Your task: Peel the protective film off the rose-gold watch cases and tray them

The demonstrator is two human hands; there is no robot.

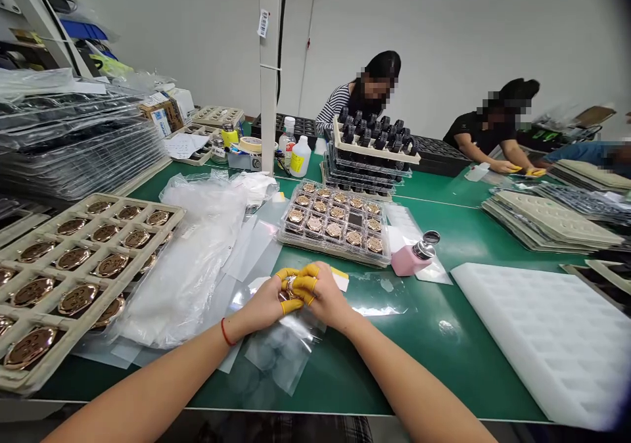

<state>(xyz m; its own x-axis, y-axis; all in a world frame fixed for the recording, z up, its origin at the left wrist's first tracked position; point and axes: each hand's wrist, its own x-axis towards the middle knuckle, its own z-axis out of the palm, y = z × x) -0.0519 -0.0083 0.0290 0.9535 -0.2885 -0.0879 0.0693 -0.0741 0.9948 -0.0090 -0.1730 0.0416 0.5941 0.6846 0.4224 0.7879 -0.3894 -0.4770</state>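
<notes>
Both hands meet above the table's middle, with yellow finger cots on the fingertips. My left hand (269, 302) is closed around one side of a small shiny rose-gold watch case (290, 288). From the other side my right hand (323, 293) pinches it too, and the fingers cover most of it. Beneath them lie clear plastic film sheets (283, 354). Just beyond is a clear tray (340, 246) of similar round rose-gold pieces, with one compartment showing dark and without a piece. A larger beige tray (165, 229) of such pieces stands at the left.
A pink pump bottle (413, 257) stands right of the clear tray. White foam (537, 338) fills the near right. A plastic bag (177, 279) lies left of my hands. Stacked trays (83, 147) rise at far left. Two people work across the table; another's sleeve shows at right.
</notes>
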